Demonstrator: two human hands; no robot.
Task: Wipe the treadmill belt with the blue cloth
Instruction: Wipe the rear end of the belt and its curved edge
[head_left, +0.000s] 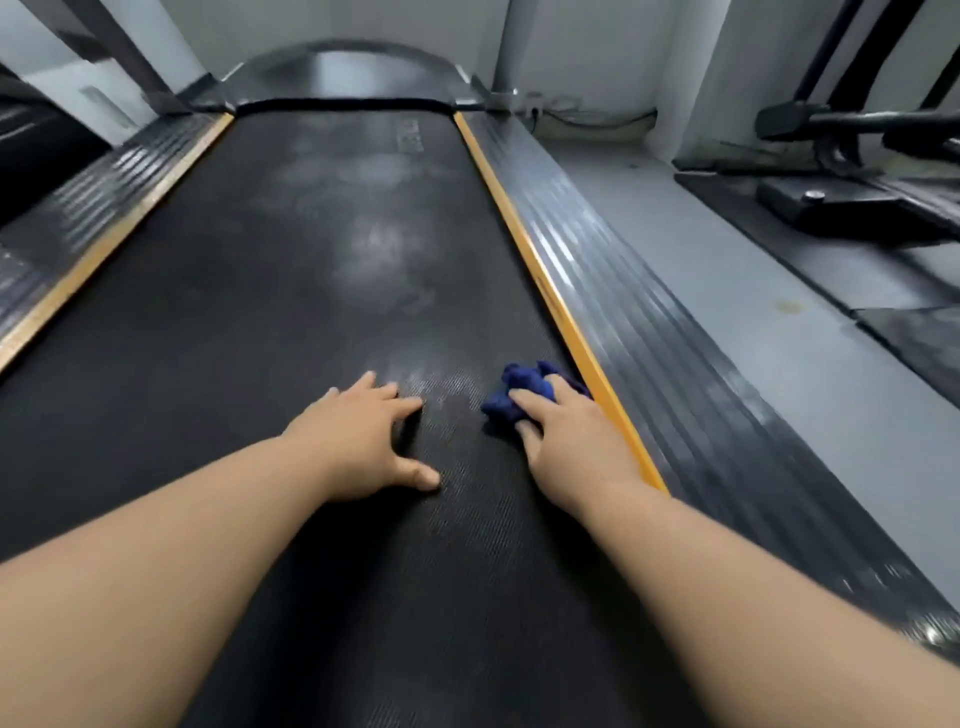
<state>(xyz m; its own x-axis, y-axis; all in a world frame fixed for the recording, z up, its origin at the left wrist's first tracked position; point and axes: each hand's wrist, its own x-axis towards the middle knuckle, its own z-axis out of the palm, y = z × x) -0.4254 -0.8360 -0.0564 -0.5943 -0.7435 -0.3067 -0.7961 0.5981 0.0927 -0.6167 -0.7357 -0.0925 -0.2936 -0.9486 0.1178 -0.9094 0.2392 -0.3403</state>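
Observation:
The black treadmill belt (291, 291) runs away from me, with pale dusty smears along its middle. A crumpled blue cloth (511, 389) lies on the belt near its right edge. My right hand (571, 441) presses down on the cloth with fingers laid over it, right beside the orange strip. My left hand (363, 441) rests flat on the bare belt to the left of the cloth, fingers spread, holding nothing.
Orange strips (524, 244) and ribbed grey side rails (649, 322) border the belt on both sides. The motor hood (343, 73) closes the far end. A grey floor (727, 270) and another black machine (857, 197) lie to the right.

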